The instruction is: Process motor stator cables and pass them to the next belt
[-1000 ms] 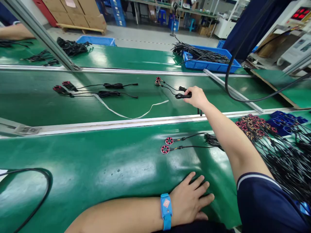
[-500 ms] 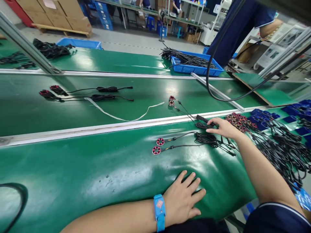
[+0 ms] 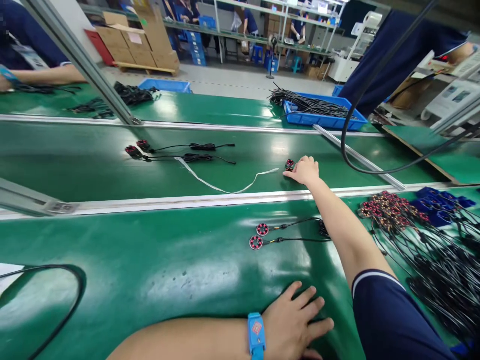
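My right hand (image 3: 305, 170) reaches over the rail onto the far green belt. Its fingers curl down over the thin black cables just right of two small ring coils (image 3: 290, 163) with red and black segments; the hand and forearm hide those cables. My left hand (image 3: 290, 322), with a blue wrist strap (image 3: 257, 334), lies flat on the near green mat, fingers spread and holding nothing. Between the hands, two more ring coils (image 3: 256, 243) lie on the mat with leads running right to a cable bundle (image 3: 323, 229), partly behind my right forearm.
A pile of ring coils (image 3: 393, 210), blue pieces (image 3: 438, 206) and black cables (image 3: 442, 275) fills the right side. On the belt lie a white strip (image 3: 225, 191) and two cabled parts (image 3: 142, 146). Beyond is a blue tray (image 3: 318, 120). A black cable loop (image 3: 347, 155) hangs ahead.
My right hand has moved left and away from me, from the cable bundles near the rail to beside the two coils on the belt. The view has shifted; my left hand stays flat.
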Action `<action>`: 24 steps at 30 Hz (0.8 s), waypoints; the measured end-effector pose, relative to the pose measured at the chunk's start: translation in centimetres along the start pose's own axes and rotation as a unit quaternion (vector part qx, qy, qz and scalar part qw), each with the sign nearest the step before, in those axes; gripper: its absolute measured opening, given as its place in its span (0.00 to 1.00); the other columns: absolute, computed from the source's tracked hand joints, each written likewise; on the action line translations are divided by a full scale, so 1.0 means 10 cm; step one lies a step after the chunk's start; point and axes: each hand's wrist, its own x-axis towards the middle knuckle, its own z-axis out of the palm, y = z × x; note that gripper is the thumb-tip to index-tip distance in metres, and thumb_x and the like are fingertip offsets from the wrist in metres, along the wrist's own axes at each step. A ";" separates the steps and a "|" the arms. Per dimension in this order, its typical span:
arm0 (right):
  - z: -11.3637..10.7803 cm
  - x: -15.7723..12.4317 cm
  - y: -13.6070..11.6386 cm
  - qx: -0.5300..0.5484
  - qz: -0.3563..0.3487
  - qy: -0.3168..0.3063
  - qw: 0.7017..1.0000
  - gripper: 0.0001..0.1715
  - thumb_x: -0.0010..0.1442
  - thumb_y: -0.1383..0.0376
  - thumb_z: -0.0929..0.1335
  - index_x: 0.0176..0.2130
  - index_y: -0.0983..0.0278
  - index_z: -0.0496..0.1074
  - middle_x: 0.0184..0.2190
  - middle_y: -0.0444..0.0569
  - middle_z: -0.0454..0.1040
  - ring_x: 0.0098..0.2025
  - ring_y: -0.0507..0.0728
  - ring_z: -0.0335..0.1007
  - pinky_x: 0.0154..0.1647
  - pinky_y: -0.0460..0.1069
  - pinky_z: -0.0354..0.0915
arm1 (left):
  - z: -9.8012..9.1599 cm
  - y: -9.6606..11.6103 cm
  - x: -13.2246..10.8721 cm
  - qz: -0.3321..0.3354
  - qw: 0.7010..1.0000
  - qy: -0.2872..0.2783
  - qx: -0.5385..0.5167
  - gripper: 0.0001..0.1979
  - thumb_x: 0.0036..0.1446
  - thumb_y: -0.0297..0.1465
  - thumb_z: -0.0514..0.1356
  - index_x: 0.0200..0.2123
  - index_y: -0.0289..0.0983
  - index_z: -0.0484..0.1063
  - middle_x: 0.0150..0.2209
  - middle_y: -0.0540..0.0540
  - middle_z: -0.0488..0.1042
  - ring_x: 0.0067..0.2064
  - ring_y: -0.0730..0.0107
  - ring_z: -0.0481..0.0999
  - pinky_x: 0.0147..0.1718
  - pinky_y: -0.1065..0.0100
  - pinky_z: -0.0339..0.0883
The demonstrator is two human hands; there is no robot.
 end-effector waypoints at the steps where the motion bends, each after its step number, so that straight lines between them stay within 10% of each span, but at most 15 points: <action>1: 0.04 0.02 -0.02 -0.003 -0.002 0.009 1.000 0.23 0.55 0.48 0.74 0.30 0.65 0.77 0.51 0.60 0.68 0.59 0.73 0.56 0.59 0.66 0.56 | 0.05 0.00 0.00 -0.003 1.000 0.021 0.011 0.28 0.66 0.57 0.49 0.62 0.51 0.65 0.61 0.50 0.68 0.62 0.60 0.64 0.58 0.55 0.61; 4: 0.15 0.05 -0.03 0.008 0.010 0.031 0.999 0.19 0.57 0.50 0.73 0.40 0.61 0.77 0.57 0.56 0.65 0.59 0.68 0.58 0.59 0.62 0.58 | 0.26 0.01 0.00 -0.005 0.993 0.100 0.060 0.16 0.69 0.49 0.53 0.57 0.57 0.68 0.57 0.55 0.71 0.58 0.63 0.68 0.54 0.58 0.65; 8: 0.25 0.13 0.03 0.046 0.042 0.030 0.998 0.42 0.52 0.42 0.74 0.58 0.60 0.69 0.57 0.61 0.65 0.54 0.68 0.65 0.52 0.61 0.64 | 0.55 -0.02 -0.02 0.019 0.980 0.147 0.129 0.14 0.71 0.47 0.51 0.56 0.60 0.68 0.58 0.57 0.70 0.57 0.66 0.70 0.51 0.62 0.67; 11: 0.27 0.20 0.07 0.079 0.021 0.012 0.997 0.32 0.52 0.47 0.75 0.52 0.60 0.75 0.50 0.59 0.72 0.51 0.66 0.69 0.51 0.58 0.66 | 0.67 -0.05 -0.04 0.023 0.976 0.128 0.173 0.11 0.71 0.44 0.52 0.51 0.54 0.72 0.61 0.58 0.67 0.59 0.68 0.68 0.51 0.64 0.66; 15: 0.20 0.11 0.10 0.131 -0.019 0.015 0.991 0.21 0.56 0.53 0.73 0.44 0.64 0.78 0.39 0.55 0.76 0.44 0.62 0.73 0.50 0.56 0.68 | 0.56 -0.05 -0.02 0.042 0.984 0.102 0.138 0.14 0.71 0.46 0.52 0.55 0.57 0.69 0.60 0.56 0.68 0.58 0.65 0.69 0.50 0.63 0.67; 24: 0.06 -0.92 -0.46 0.220 -0.257 -0.030 0.941 0.24 0.54 0.53 0.77 0.50 0.55 0.77 0.53 0.51 0.70 0.52 0.59 0.72 0.55 0.54 0.69 | 0.08 0.01 -0.01 0.011 0.999 0.004 0.030 0.24 0.68 0.50 0.52 0.63 0.51 0.63 0.61 0.48 0.66 0.63 0.58 0.63 0.57 0.55 0.62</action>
